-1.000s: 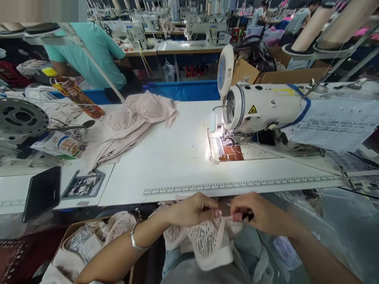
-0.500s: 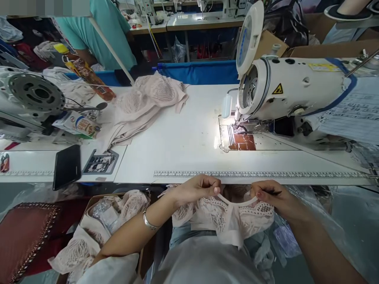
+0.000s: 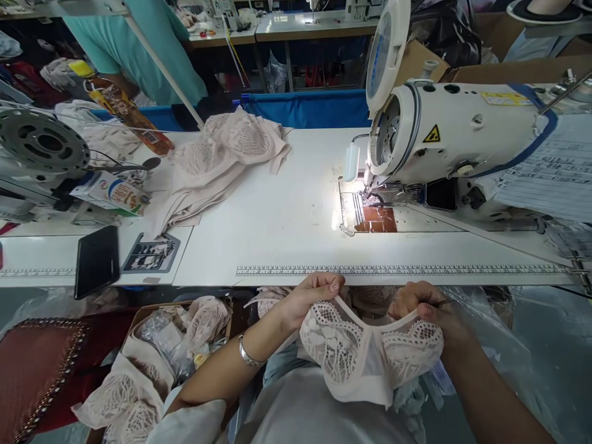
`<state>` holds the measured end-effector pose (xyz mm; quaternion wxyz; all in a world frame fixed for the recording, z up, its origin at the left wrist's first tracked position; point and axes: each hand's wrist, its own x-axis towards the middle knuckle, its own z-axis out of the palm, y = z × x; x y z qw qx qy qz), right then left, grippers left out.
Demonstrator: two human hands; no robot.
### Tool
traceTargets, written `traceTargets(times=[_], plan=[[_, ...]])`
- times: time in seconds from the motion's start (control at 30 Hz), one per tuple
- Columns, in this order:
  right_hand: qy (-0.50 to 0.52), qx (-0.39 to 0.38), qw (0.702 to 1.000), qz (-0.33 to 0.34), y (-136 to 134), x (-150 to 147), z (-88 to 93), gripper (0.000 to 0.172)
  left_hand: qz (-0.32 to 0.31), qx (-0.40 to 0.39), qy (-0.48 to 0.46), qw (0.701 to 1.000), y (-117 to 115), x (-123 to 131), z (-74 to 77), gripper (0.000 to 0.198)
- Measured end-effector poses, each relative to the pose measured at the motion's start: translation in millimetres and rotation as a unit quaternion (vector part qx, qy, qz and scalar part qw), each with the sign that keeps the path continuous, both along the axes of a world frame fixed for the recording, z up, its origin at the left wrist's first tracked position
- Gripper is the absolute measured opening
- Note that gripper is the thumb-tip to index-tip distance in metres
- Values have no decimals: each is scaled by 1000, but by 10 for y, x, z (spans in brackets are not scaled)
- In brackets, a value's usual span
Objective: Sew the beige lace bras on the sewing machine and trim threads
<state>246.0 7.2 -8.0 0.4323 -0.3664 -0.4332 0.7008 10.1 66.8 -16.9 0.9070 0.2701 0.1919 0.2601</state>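
A pale pink lace bra hangs between my two hands in front of the table's front edge, above my lap. My left hand pinches its upper edge on the left side. On the right, my right hand has its fingers closed round the other end of that edge, and a thin dark item sticks out of this hand. The lace cups and centre panel face up. Beyond the hands stands a white sewing machine with its needle area lit.
More pink bras lie piled on the white table. Left are a bottle, a phone and another machine. A box of lace pieces sits beside a red stool. A person in teal is behind.
The bra is spread wider and shows more of its lace front. My right hand has shifted slightly right and turned, and the view has moved a little.
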Motion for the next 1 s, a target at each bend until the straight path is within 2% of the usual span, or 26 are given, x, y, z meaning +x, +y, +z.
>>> traceTargets(times=[0.2,0.3,0.37,0.4,0.47,0.53,0.57,0.6,0.63,0.7,0.73,0.8,0.9,0.97,1.0], plan=[[45,63,997,20,25,65,-56,56,-5,7,6,1000,8,-18,40,58],[-39,108,990,87,91,109,45,45,-18,5,-8,1000,-3,34,66,58],[-143,134,970,144,123,89,164,42,-39,6,-21,999,-8,104,89,57],[-194,152,955,168,124,65,228,46,-49,8,-27,998,-2,143,104,58],[-269,206,919,200,88,17,343,40,-58,21,-32,998,37,212,142,59],[-302,258,894,208,-2,12,424,43,-35,78,-6,996,108,248,198,58],[-298,266,894,204,-62,34,452,46,-4,137,25,990,144,250,233,54],[-281,262,902,195,-127,69,473,47,43,216,71,973,172,243,273,47],[-264,250,914,180,-194,110,488,46,102,306,127,938,182,228,316,38],[-263,219,931,127,-320,180,506,46,208,472,224,827,129,191,398,24],[-283,208,932,91,-373,193,508,45,233,536,246,773,63,178,431,18],[-342,195,919,15,-450,163,497,43,222,637,246,696,-128,176,467,7],[-400,211,890,-64,-501,17,427,37,169,727,248,617,-416,255,420,21],[-425,242,868,-81,-513,-85,356,35,162,742,272,591,-512,334,331,28],[-433,261,859,-80,-517,-123,319,33,161,738,273,595,-524,368,277,27]])
